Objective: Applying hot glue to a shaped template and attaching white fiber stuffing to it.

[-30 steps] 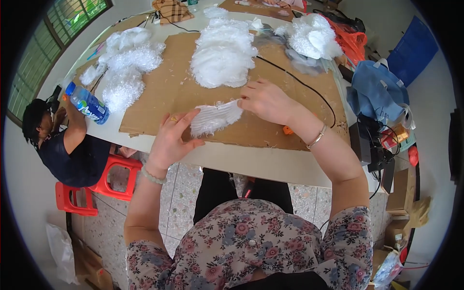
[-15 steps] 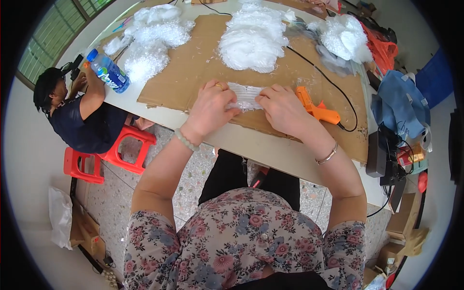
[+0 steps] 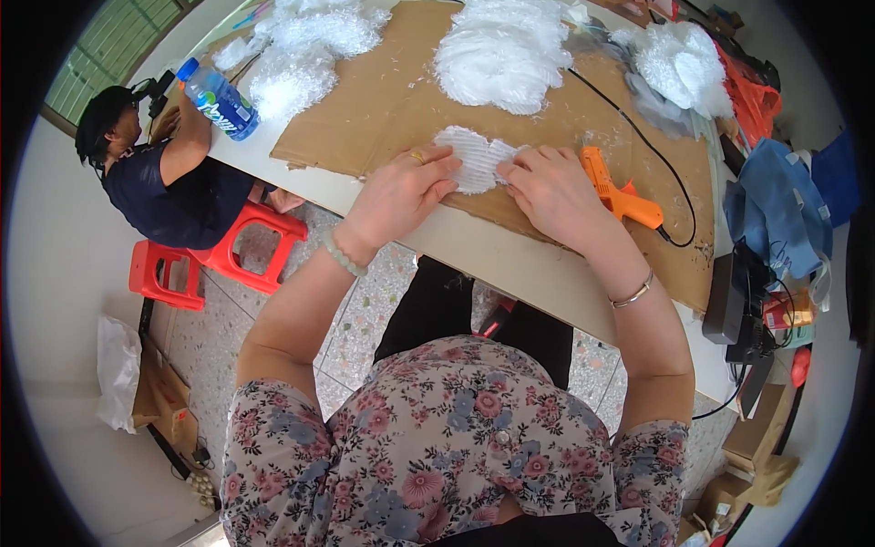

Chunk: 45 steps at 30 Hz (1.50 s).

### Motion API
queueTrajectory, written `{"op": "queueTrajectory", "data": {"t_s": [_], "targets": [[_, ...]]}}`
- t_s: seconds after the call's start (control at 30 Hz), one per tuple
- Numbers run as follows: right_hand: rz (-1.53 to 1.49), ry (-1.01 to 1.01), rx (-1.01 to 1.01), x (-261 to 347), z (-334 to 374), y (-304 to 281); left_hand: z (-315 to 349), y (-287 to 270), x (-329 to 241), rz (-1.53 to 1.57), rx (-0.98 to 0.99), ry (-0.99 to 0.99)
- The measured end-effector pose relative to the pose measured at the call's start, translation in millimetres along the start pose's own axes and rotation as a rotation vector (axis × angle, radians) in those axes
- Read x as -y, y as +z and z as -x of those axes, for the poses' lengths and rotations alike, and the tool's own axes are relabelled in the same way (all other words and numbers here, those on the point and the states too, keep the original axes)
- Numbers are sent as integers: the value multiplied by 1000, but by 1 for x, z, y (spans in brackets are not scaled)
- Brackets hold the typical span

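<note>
A small white ribbed piece (image 3: pixel 474 162), sheet-like and uneven at its edge, lies flat on the brown cardboard near the table's front edge. My left hand (image 3: pixel 406 187) has its fingertips closed on the piece's left edge. At its right edge my right hand (image 3: pixel 554 191) pinches it with curled fingers, hiding that end. An orange glue gun (image 3: pixel 624 193) rests on the cardboard (image 3: pixel 365 128) just right of my right hand, its black cord running off behind. Beyond the hands sits a large heap of white shiny plastic strands (image 3: pixel 501 59).
More white strand heaps lie at the back left (image 3: pixel 305 55) and back right (image 3: pixel 679 68). A blue-capped bottle (image 3: pixel 219 100) stands by the left table edge, beside a seated person (image 3: pixel 173 173) on red stools (image 3: pixel 260 246). A blue bag (image 3: pixel 779 205) and a black box (image 3: pixel 725 296) are at the right.
The white piece now shows flatter and more spread out between my fingers, with more of its ribbed face visible. The whole view has shifted slightly.
</note>
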State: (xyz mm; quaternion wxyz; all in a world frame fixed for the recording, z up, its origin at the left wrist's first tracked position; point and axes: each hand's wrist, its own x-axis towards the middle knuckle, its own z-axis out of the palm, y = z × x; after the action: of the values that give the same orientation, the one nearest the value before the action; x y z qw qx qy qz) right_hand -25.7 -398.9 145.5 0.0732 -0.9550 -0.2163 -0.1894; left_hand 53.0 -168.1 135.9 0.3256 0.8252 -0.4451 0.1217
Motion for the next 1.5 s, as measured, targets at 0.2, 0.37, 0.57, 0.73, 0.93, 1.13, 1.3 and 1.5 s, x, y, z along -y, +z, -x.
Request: {"op": "queueTrajectory", "data": {"t_s": [0.2,0.37,0.57,0.73,0.93,1.13,1.3,1.5], "targets": [[100,-40,-47,1,1,2,0,-5,17,-82,13,70],[55,-68,-240,7,-1,2,29,-18,-15,8,-240,66],[-110,-138,-520,10,-6,-5,126,23,-38,414,-163,-348],[-158,-123,-643,7,-9,-4,133,48,-45,1001,-44,-897],[-128,-104,-637,0,-1,-5,113,74,-59,1277,63,-884],[-120,-68,-647,-3,3,-5,154,38,-24,1152,-76,-845],[-131,-103,-661,-4,2,-11,321,-49,82,-406,-126,-878],[-109,-114,-658,1,-4,-9,417,-98,77,-462,-488,-1327]]}}
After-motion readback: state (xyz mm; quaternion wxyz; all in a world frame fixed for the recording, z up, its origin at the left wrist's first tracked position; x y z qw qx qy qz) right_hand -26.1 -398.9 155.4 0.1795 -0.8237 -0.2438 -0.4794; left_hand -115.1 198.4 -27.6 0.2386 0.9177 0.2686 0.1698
